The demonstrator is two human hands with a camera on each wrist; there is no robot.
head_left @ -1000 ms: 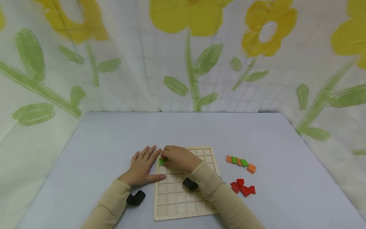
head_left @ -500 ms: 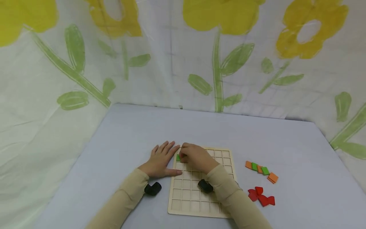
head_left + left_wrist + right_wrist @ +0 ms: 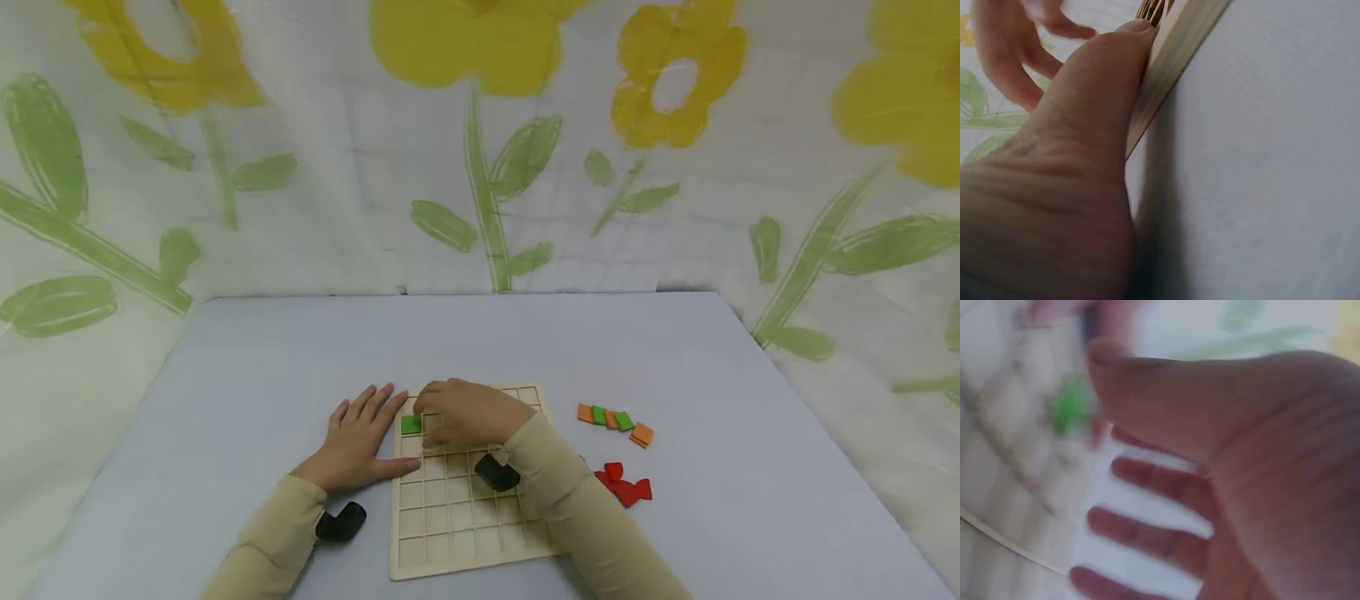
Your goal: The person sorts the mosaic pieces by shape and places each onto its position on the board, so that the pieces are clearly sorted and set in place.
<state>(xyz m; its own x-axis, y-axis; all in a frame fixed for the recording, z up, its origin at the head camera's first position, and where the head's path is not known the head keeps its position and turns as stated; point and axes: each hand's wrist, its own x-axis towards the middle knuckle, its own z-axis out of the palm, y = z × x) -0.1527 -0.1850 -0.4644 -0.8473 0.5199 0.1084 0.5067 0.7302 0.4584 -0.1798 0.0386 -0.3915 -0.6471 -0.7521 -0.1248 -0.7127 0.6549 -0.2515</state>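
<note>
In the head view, the left hand (image 3: 363,446) lies at the 9 to 10 o'clock side of the gridded wooden board (image 3: 450,521), fingers fanned apart, its thumb reaching over the board's edge. The right hand (image 3: 468,414) is over the board's 12 o'clock end, thumb and fingers apart; a green tile (image 3: 410,425) sits in the leftmost column, just off its fingertips toward 9 o'clock (whether they touch, I cannot tell). Orange and green tiles (image 3: 611,417) lie on the table (image 3: 750,467) toward 2 o'clock of the board, red pieces (image 3: 626,492) toward 3. In the left wrist view, the left thumb points toward 1 o'clock, its tip against the board's edge. In the right wrist view, all blurred, the right fingers are spread, the green tile toward 10 o'clock.
</note>
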